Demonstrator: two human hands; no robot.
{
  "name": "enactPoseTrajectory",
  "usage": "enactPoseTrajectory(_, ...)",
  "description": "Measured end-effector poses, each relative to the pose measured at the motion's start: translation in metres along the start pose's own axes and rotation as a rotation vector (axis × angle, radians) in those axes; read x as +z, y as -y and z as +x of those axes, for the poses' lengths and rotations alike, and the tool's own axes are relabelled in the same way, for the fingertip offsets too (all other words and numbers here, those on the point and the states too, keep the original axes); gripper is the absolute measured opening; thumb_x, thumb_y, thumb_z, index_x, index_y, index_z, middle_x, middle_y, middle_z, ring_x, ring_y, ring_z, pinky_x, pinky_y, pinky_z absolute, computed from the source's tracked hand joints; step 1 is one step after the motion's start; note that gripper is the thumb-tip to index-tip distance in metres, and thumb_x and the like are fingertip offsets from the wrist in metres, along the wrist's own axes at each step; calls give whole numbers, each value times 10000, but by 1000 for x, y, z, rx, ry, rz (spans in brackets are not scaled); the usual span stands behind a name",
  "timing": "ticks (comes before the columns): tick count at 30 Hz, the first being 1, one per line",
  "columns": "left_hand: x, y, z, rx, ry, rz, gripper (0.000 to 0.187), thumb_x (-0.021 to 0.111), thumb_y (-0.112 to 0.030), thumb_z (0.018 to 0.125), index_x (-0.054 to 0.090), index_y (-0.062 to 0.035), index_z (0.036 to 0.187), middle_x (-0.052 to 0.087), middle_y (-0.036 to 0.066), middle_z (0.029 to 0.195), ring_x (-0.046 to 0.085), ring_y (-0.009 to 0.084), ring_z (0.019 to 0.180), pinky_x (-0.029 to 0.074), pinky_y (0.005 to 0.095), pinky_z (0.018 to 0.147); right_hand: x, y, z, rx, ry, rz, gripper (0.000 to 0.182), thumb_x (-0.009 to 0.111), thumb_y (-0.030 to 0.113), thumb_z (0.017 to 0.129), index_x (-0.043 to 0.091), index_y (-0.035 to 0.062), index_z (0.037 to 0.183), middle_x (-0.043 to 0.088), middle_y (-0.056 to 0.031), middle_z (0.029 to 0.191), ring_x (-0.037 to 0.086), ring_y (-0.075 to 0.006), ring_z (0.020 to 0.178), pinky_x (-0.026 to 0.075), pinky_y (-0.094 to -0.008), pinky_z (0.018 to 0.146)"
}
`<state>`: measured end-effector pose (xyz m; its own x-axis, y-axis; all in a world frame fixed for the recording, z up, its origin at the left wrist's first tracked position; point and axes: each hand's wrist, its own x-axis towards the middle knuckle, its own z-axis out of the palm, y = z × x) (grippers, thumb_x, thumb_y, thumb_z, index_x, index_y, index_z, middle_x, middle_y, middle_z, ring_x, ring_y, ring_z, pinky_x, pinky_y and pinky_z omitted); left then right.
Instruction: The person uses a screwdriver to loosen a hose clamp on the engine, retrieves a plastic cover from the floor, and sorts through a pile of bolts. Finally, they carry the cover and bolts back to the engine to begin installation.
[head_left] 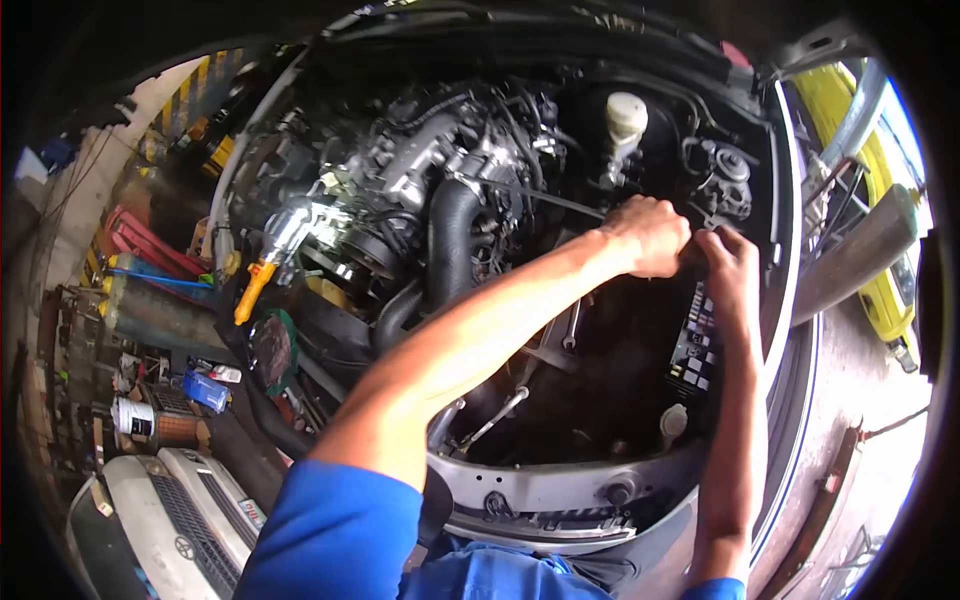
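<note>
In the engine bay, my left hand (652, 236) is closed in a fist over the right side, with its fingers turned away from view. A long thin grey strip (555, 200) runs from the engine towards this fist; whether the fist grips it is hidden. Close beside it, my right hand (730, 262) has its fingers bent together, and what they hold is too small to make out. Just below the right hand lies an uncovered fuse box (692, 350). A metal valve-like unit (728, 185) sits above the right hand.
The engine (430, 160) with a thick black hose (452, 235) fills the left of the bay. A lit work lamp with a yellow handle (257, 290) rests there. A white-capped reservoir (626, 120) stands at the back. Wrenches (495, 418) lie near the front.
</note>
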<state>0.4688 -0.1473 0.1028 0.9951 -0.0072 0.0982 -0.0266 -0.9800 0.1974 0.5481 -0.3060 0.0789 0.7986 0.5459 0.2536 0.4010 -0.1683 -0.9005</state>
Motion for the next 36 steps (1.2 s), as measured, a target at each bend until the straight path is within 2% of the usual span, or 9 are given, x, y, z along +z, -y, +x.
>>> enactPoseTrajectory(3,-1,-4,-18,59,-166,-65,244,717,-271,843,731,-55,953,750,178,895,744,363,887,592,481,796,-5,13,-10,-90,-17,-39,304,649,221,970,579,-41,833,531,-28,686,450,-82,689,398,-317,602)
enactPoseTrajectory(9,-44,-42,-174,133,-744,-21,599,829,-385,807,604,-82,1272,576,134,1212,503,312,1267,306,516,1166,-12,96,-132,70,-46,53,367,650,327,1019,594,41,795,499,27,642,370,-37,554,285,-242,498)
enactPoseTrajectory(13,-59,-34,-339,34,-1011,-40,447,858,-228,804,649,-65,1165,634,117,1185,598,315,1166,456,479,1064,13,107,-231,191,99,242,310,682,351,992,602,99,831,508,31,650,373,-26,499,242,-216,441)
enactPoseTrajectory(16,-43,-4,-472,-376,-1105,15,295,735,-173,919,644,-40,1167,665,150,1149,635,319,1100,489,424,992,51,114,-291,304,242,332,247,722,287,973,620,85,874,556,21,665,383,-18,494,257,-209,440)
enactPoseTrajectory(18,-29,4,-555,-864,-1060,-103,298,677,-199,985,627,-38,1231,680,156,1137,665,252,1046,505,380,956,86,123,-323,338,306,354,223,730,264,971,631,80,891,562,21,669,375,-16,490,257,-209,440)
enactPoseTrajectory(21,-6,9,-651,-1078,-1079,-144,303,635,-228,1027,609,-42,1265,697,163,1145,681,282,1082,514,390,963,142,145,-360,322,369,415,219,742,217,968,627,34,933,632,-17,752,511,-65,608,409,-244,544)
enactPoseTrajectory(24,21,1,-708,-1143,-1063,-217,252,631,-182,1026,616,-44,1236,691,147,1083,674,239,1004,524,369,918,199,152,-395,88,373,350,214,709,182,991,598,9,1052,678,-90,879,644,-167,783,523,-329,704)
enactPoseTrajectory(28,44,-16,-718,-1191,-966,-339,292,621,-240,1037,601,-33,1241,682,123,1078,670,212,976,525,354,890,246,159,-432,-238,423,-35,371,677,107,950,544,24,1286,586,-245,1054,622,-454,880,539,-471,790)
enactPoseTrajectory(36,60,-18,-685,-1042,-834,-314,290,628,-187,1016,580,-43,1264,622,145,1076,634,276,999,506,395,929,276,146,-441,-514,392,-243,537,672,23,856,512,52,1368,534,-269,1240,597,-427,1024,538,-480,881)
